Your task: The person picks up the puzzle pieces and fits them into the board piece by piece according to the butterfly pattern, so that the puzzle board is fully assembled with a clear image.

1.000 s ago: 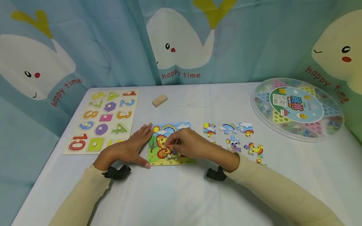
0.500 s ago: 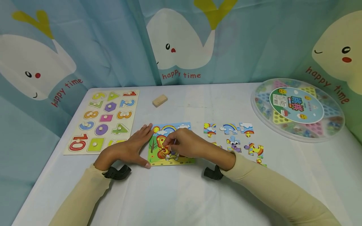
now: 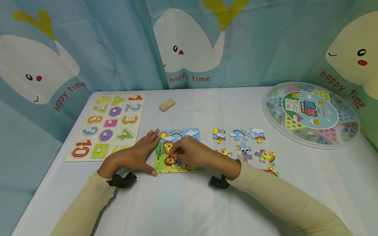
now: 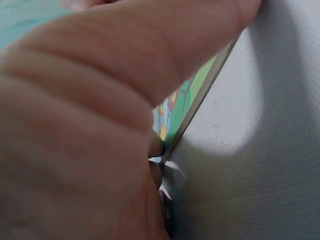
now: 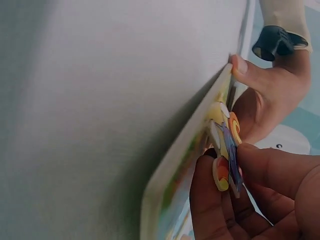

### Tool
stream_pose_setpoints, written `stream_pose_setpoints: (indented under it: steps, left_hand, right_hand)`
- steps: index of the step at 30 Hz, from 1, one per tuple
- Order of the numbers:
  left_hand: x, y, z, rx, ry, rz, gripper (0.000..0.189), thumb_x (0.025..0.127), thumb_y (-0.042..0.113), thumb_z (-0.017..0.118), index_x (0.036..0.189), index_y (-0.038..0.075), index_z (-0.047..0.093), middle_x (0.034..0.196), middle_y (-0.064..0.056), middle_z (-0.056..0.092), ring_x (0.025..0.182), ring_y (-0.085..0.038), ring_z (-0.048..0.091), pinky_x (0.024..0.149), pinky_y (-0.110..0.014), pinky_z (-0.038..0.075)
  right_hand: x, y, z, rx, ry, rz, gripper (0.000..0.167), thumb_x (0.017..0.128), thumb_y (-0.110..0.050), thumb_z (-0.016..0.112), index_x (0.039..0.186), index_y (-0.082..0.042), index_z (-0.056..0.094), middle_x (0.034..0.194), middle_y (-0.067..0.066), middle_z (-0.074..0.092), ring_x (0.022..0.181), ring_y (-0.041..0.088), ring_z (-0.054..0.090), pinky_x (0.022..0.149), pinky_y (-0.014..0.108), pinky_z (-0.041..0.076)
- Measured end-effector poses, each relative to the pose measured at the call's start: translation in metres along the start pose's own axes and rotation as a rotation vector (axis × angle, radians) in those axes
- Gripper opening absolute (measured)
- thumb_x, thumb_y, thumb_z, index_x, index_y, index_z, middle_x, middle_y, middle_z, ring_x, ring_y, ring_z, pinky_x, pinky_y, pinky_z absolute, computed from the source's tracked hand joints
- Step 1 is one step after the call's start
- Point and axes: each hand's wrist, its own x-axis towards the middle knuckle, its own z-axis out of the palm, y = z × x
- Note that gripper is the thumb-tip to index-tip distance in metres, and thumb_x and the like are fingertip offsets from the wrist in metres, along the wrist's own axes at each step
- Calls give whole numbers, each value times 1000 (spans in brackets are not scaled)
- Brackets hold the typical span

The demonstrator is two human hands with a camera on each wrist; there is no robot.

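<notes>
A small picture puzzle board with a rainbow and sun lies on the white table. My left hand rests at its left edge, fingers spread and thumb at the near corner; in the left wrist view the thumb lies along the board's side. Over the board, my right hand pinches a jigsaw piece between thumb and fingers. The right wrist view shows this piece, printed purple, yellow and orange, tilted on edge close over the board face. The right hand hides much of the board's right half from the head view.
Several loose jigsaw pieces lie right of the board, some partly behind the right forearm. A number-and-shape peg board is at the left. A wooden block and a round Chinese checkers box stand farther back, before a whale-print curtain.
The right wrist and sleeve have shifted slightly left, uncovering more of the loose pieces. The right hand's fingers have turned a little over the board. The left hand has stayed in place.
</notes>
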Motion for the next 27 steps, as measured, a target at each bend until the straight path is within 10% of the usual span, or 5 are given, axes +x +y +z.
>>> stream_pose_setpoints:
  steps: [27]
  left_hand:
    - [0, -1, 0, 4, 2, 5, 128, 68, 52, 84, 156, 4, 4, 162, -10, -11, 146, -27, -14, 116, -51, 2]
  right_hand:
    - [3, -3, 9, -211, 53, 65, 15, 90, -15, 71, 104, -11, 75, 86, -10, 66, 80, 6, 55, 68, 25, 47]
